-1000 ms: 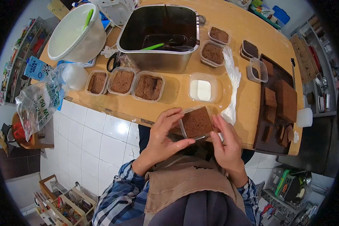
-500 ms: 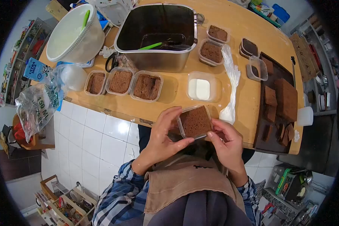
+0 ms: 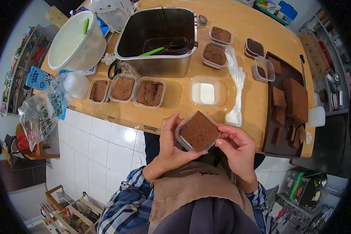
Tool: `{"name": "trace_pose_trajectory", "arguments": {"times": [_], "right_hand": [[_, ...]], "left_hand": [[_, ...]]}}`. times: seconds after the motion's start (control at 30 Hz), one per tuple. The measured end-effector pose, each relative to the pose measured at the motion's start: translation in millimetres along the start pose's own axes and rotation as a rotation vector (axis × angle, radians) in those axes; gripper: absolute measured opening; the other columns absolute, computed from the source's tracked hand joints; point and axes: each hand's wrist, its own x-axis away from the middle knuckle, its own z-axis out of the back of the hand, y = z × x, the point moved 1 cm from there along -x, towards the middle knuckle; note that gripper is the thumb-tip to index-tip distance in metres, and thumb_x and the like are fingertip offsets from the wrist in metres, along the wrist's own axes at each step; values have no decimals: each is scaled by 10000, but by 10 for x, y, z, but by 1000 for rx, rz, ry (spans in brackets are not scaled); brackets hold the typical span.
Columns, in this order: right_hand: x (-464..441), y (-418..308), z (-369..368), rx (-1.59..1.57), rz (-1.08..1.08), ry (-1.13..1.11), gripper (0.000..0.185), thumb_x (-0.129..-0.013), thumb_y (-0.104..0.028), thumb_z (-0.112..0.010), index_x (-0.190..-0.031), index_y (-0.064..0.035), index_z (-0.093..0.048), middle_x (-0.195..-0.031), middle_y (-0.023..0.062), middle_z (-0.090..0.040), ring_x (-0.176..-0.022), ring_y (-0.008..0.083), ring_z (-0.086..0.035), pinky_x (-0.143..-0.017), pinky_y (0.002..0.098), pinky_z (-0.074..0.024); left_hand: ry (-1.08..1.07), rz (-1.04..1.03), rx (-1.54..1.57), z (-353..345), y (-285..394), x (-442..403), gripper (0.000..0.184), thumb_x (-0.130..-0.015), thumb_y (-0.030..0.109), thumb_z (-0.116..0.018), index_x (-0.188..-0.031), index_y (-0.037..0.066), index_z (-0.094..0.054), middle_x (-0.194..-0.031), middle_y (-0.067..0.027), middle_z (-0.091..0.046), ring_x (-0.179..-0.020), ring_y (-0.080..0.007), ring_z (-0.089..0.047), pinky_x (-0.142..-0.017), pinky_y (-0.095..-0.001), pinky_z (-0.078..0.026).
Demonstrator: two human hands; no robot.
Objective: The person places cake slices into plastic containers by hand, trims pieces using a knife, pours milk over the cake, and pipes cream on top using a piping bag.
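In front of my apron, my left hand (image 3: pixel 169 146) cradles a clear square plastic container (image 3: pixel 182 141) from the left, thumb along its near side. A square piece of chocolate cake (image 3: pixel 200 130) sits in its mouth, turned so that its corners point toward the container's sides. The thumb and fingers of my right hand (image 3: pixel 238 146) pinch at the right edge, by a corner of the cake; whether they press cake or plastic there is hard to tell. Just beyond on the table stand a container with white cream (image 3: pixel 205 93) and a white-filled piping bag (image 3: pixel 234 87).
Several cake-filled containers (image 3: pixel 149 93) line the table's near left edge. Behind them stand a large metal pan (image 3: pixel 156 69) with a green-handled tool and a white bowl (image 3: pixel 84 50). At right, a dark tray (image 3: pixel 271 134) bears cake blocks (image 3: pixel 296 99).
The container has come slightly left and tilted in my hands. The cake square has turned relative to it, with one corner now pointing away from me.
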Motion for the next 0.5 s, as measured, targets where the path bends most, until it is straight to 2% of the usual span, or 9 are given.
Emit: {"name": "trace_pose_trajectory", "arguments": {"times": [0.07, 0.17, 0.27, 0.37, 0.5], "right_hand": [[9, -69, -3, -53, 26, -23, 283, -788, 82, -572, -1068, 43, -563, -965, 69, -597, -830, 87, -554, -730, 209, -461], [13, -94, 6, -91, 29, -41, 288, -790, 87, -568, -1075, 44, -562, -973, 67, -597, -837, 83, -549, -736, 207, -455], [20, -111, 19, -77, 41, -39, 288, -794, 81, -571, -1078, 43, -562, -986, 72, -599, -839, 82, -547, -742, 212, -455], [36, -106, 31, -86, 57, -30, 272, -799, 63, -583, -1070, 40, -568, -1007, 86, -602, -859, 94, -553, -758, 222, -457], [29, -93, 12, -98, 83, 15, 219, -807, 34, -598, -1025, 32, -598, -1035, 113, -601, -905, 124, -564, -782, 232, -458]], "left_hand": [[-75, -44, -73, 19, 104, -50, 985, -469, 235, -889, -1235, 1, -315, -1119, -148, -393, -983, -257, -485, -879, -347, -410], [18, -170, 108, -107, 76, -27, 981, -475, 226, -894, -1214, 38, -276, -1215, -188, -331, -1077, -279, -454, -901, -368, -410], [17, -153, 330, -212, 9, -1, 990, -496, 193, -888, -1212, 73, -215, -1238, -233, -333, -1135, -310, -437, -920, -390, -410], [6, -253, 272, -243, 42, -8, 958, -528, 165, -872, -1202, 90, -196, -1251, -267, -336, -1169, -338, -424, -926, -401, -414], [42, -303, 124, -237, 110, -38, 942, -541, 189, -867, -1189, 103, -189, -1218, -256, -369, -1129, -344, -454, -915, -410, -420]]}}
